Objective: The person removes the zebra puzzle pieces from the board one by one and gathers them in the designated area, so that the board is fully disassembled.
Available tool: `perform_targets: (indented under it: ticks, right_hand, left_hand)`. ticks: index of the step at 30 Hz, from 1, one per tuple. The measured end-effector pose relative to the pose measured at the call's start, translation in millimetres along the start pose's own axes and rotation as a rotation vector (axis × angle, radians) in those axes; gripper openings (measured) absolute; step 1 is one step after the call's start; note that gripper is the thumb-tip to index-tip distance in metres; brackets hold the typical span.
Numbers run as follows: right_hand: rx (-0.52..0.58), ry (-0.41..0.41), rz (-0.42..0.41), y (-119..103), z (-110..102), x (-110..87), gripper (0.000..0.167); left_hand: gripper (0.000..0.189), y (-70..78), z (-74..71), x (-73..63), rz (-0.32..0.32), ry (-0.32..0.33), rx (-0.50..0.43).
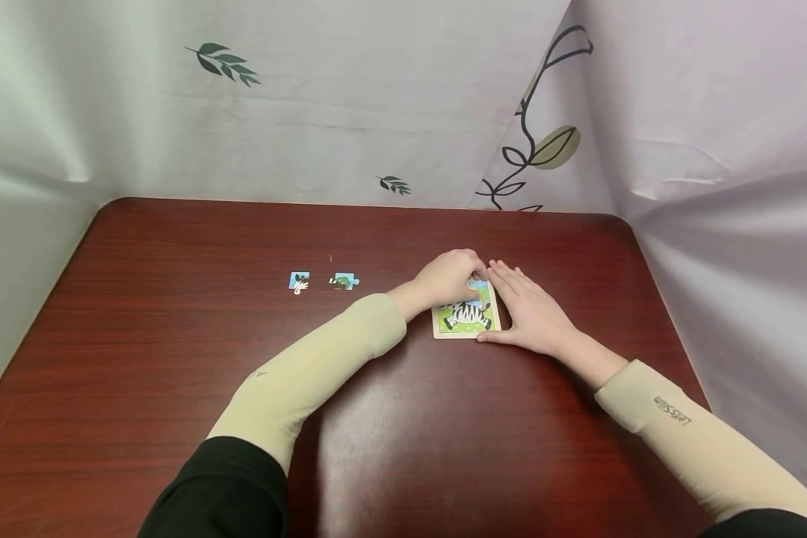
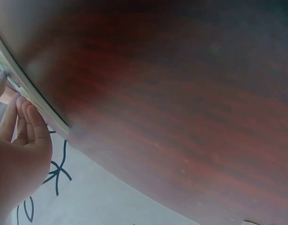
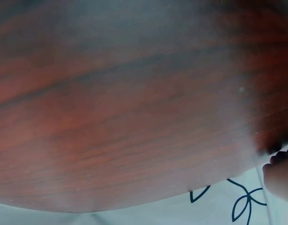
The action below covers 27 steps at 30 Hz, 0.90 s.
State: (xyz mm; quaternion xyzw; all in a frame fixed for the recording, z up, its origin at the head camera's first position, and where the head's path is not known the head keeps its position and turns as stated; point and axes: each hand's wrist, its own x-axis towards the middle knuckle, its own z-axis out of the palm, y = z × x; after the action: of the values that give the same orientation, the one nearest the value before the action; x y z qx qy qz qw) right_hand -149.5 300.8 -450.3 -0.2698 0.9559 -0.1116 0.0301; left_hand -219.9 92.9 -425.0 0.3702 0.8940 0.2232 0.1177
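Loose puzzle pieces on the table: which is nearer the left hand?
The green-patterned piece, tab pointing right; the black-and-white one lies farther left.

Dark lettering (image 1: 672, 411) runs upside down in the head view along the pale right sleeve (image 1: 726, 463) on my arm, reading roughly "Letss", its end too blurred to read; a small mark (image 1: 260, 373) on my left sleeve (image 1: 316, 366) is illegible.

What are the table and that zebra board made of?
The table looks like dark red wood or laminate: streaky grain and a glossy reflection. The zebra board may be wood or thick card, its printed picture framed by a pale, plain rim.
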Motion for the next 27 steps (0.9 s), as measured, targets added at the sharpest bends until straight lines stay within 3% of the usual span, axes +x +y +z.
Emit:
perform_targets:
  ticks: [13,27]
  right_hand:
    - [-0.007,-0.022,0.008,-0.3,1.4,0.0,0.123]
    - [-0.011,-0.020,0.010,0.2,2.4,-0.2,0.123]
  left_hand:
    - [0.031,-6.5,-0.5,2.9,0.090,-0.023,0.048]
    - [0.029,-7.2,-1.7,3.4,0.121,-0.033,0.066]
